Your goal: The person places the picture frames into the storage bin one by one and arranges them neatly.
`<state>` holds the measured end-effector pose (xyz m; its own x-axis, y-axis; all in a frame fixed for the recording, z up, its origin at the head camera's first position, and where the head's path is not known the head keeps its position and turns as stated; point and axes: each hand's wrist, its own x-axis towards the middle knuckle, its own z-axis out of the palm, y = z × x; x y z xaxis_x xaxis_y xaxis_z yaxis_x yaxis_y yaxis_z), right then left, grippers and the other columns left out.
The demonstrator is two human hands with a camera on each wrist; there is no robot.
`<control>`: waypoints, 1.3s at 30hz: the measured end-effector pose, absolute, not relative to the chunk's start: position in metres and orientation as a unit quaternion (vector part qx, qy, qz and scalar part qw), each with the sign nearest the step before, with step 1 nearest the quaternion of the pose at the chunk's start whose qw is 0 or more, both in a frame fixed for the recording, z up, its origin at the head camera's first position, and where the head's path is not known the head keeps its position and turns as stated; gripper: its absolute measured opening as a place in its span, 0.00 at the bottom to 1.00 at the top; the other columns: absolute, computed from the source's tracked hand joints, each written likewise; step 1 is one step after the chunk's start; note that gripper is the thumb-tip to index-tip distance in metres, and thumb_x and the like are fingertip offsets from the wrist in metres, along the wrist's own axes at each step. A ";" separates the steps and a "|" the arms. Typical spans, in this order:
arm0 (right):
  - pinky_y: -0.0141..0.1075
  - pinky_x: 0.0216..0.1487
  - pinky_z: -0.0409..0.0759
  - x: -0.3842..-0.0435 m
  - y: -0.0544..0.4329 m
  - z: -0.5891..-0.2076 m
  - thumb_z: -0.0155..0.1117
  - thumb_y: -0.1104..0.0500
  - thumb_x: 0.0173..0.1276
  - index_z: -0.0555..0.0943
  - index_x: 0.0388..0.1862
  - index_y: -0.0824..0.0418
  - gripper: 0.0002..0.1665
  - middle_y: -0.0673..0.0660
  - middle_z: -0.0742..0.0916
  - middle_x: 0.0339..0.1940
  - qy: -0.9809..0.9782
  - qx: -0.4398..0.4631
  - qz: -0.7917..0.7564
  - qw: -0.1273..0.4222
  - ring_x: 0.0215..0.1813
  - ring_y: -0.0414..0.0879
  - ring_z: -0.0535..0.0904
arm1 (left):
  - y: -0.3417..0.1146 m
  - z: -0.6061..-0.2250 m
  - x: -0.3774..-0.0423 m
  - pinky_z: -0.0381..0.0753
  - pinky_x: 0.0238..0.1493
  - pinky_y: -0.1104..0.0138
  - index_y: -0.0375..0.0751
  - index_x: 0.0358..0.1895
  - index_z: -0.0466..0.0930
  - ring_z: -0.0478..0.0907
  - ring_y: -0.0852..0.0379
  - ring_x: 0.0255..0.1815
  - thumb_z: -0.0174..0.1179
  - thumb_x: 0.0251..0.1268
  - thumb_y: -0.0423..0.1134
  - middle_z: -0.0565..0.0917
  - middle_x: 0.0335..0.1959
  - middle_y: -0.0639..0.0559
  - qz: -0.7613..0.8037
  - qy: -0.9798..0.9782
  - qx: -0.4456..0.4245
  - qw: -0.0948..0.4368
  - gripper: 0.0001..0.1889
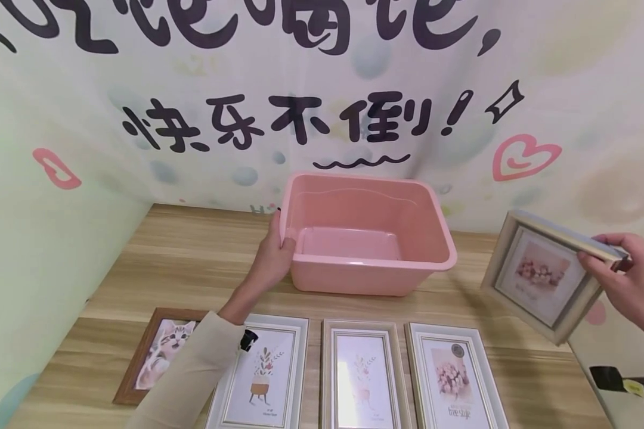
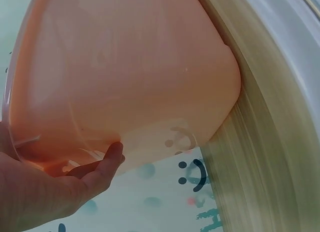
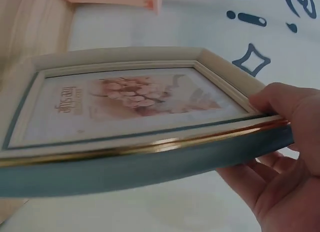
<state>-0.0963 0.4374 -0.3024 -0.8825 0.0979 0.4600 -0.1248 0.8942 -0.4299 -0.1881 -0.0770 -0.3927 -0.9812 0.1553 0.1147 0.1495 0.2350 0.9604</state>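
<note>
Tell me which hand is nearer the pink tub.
Left. The left hand grips the pink tub by its left rim; the right hand is apart from it, off to the right, holding a picture frame.

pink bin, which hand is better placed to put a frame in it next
Probably the right hand: it already holds a picture frame raised to the right of the pink bin, while the left hand grips the bin and would first need to let go.
</note>
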 end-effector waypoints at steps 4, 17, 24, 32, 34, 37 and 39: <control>0.22 0.19 0.60 -0.105 0.423 -0.288 0.51 0.66 0.74 0.68 0.66 0.71 0.23 0.35 0.68 0.33 -0.939 0.028 0.235 0.249 0.26 0.24 0.60 | -0.078 -0.394 -0.189 0.62 0.71 0.46 0.43 0.81 0.36 0.57 0.41 0.76 0.39 0.75 0.32 0.53 0.79 0.40 0.610 0.788 0.086 0.004 0.35; 0.11 0.32 0.72 -0.115 0.365 -0.240 0.53 0.58 0.74 0.73 0.70 0.42 0.27 0.35 0.82 0.49 -0.853 -0.101 0.342 0.382 0.38 0.18 0.75 | -0.076 -0.394 -0.189 0.63 0.70 0.47 0.51 0.81 0.36 0.56 0.45 0.76 0.40 0.71 0.31 0.49 0.81 0.46 0.607 0.790 0.082 -0.014 0.39; 0.20 0.54 0.74 -0.123 0.329 -0.223 0.54 0.58 0.74 0.71 0.71 0.44 0.27 0.48 0.77 0.66 -0.769 -0.140 0.472 0.408 0.59 0.37 0.75 | -0.077 -0.393 -0.189 0.61 0.72 0.48 0.52 0.81 0.44 0.53 0.46 0.78 0.39 0.72 0.32 0.49 0.81 0.46 0.582 0.810 0.077 -0.007 0.36; 0.18 0.22 0.69 -0.151 0.295 -0.238 0.61 0.69 0.64 0.85 0.53 0.59 0.19 0.55 0.89 0.47 -0.686 -0.051 0.516 0.510 0.23 0.33 0.73 | -0.076 -0.394 -0.190 0.61 0.71 0.45 0.51 0.81 0.47 0.55 0.44 0.77 0.40 0.72 0.33 0.51 0.80 0.44 0.577 0.813 0.077 -0.006 0.34; 0.18 0.20 0.68 -0.157 0.290 -0.245 0.60 0.69 0.65 0.85 0.53 0.59 0.19 0.57 0.89 0.48 -0.690 -0.026 0.518 0.504 0.20 0.32 0.72 | -0.076 -0.394 -0.190 0.61 0.71 0.45 0.53 0.81 0.47 0.55 0.44 0.77 0.40 0.72 0.34 0.51 0.80 0.45 0.573 0.816 0.075 -0.005 0.34; 0.18 0.19 0.67 -0.165 0.283 -0.261 0.60 0.67 0.67 0.85 0.55 0.56 0.19 0.58 0.88 0.52 -0.723 -0.010 0.492 0.484 0.23 0.31 0.74 | -0.076 -0.393 -0.189 0.61 0.72 0.45 0.54 0.81 0.47 0.55 0.45 0.77 0.39 0.73 0.34 0.51 0.81 0.47 0.566 0.821 0.071 -0.008 0.34; 0.18 0.18 0.64 -0.169 0.280 -0.271 0.60 0.64 0.68 0.84 0.56 0.54 0.19 0.59 0.88 0.52 -0.746 -0.009 0.470 0.471 0.23 0.31 0.74 | -0.076 -0.393 -0.189 0.60 0.72 0.45 0.54 0.81 0.47 0.54 0.46 0.77 0.39 0.73 0.34 0.50 0.81 0.47 0.564 0.823 0.070 -0.009 0.34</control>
<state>-0.1691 0.2801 -0.2711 -0.5558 0.4570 0.6945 -0.4295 0.5574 -0.7105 -0.1887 -0.0762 -0.3933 -0.9900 0.1048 0.0939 0.1255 0.3550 0.9264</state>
